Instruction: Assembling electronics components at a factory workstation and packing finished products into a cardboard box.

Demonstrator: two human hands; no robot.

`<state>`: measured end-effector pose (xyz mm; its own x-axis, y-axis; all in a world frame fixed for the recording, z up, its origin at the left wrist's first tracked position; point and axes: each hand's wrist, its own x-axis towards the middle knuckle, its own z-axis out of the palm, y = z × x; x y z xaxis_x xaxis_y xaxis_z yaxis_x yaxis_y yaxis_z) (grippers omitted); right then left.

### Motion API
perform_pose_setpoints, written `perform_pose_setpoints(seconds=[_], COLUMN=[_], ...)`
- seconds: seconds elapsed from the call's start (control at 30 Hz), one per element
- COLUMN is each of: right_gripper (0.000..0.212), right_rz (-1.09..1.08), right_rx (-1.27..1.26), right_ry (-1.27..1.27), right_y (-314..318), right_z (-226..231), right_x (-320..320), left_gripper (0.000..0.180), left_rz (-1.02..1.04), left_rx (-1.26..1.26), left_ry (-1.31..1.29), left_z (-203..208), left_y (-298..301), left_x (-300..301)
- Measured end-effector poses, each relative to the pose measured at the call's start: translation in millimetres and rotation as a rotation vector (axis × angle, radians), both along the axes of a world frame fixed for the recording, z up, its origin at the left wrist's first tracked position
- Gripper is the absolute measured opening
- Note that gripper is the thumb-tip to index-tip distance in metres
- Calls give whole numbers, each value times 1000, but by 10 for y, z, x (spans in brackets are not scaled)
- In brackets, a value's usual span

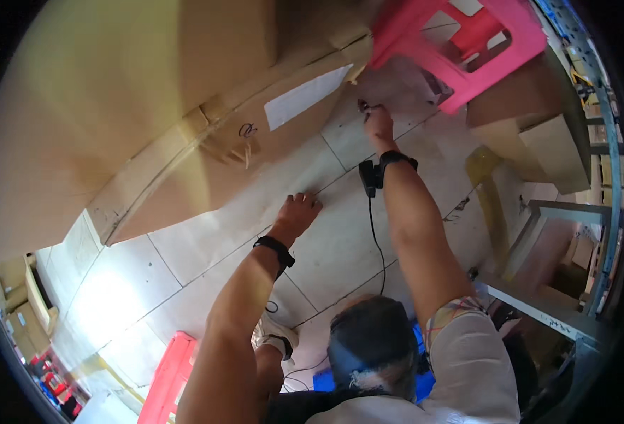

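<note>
My right hand [378,126] reaches far forward over the tiled floor [340,145], its fingers closed round a small dark object [363,106] with a shiny part. That object is too small to name. Lower and to the left, my left hand [299,213] is over the tiles with its fingers slightly bent and apart, and nothing shows in it. A large brown cardboard box [220,152] with a white label [306,97] lies just beyond my left hand. Black bands circle both wrists; a black device [368,178] with a cable hangs at the right one.
A pink plastic stool [467,78] stands at the far right beside another cardboard box [534,124]. Metal shelving [609,162] and a grey metal frame [538,311] line the right side. A red plastic stool [167,374] is at lower left. A black cable [377,244] crosses the floor.
</note>
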<state>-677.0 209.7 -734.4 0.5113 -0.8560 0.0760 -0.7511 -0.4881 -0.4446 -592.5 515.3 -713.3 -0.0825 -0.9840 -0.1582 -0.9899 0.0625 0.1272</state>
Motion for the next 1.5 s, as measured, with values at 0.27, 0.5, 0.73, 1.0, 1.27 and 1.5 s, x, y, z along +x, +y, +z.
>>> perform_pose_setpoints(seconds=[0.27,0.5,0.73,1.0,1.27,1.5], right_gripper=[20,25,5,13,34,30], right_rz=[-43,-304,13,-116,-250,-493], right_rx=[-146,115,55,170,621,705], right_ry=[230,-410,-568,-123,219,-516], right_y=[-365,-147,1699,3427,2897,2896], right_z=[860,1299,2786,2116,3260,2991], right_x=[-346,-442,-856,-3936,-3323,-3384], left_gripper=[29,34,55,54,53,47], left_rz=[-87,-106,247,641,847,1037], left_rx=[175,274,110,102,270,309], left_ry=[84,170,841,1341,1132,848], left_z=[794,1423,2033,3925,4658,5515], left_y=[-847,-1067,207,1259,2643,3769], left_x=[397,108,400,-136,-111,-264])
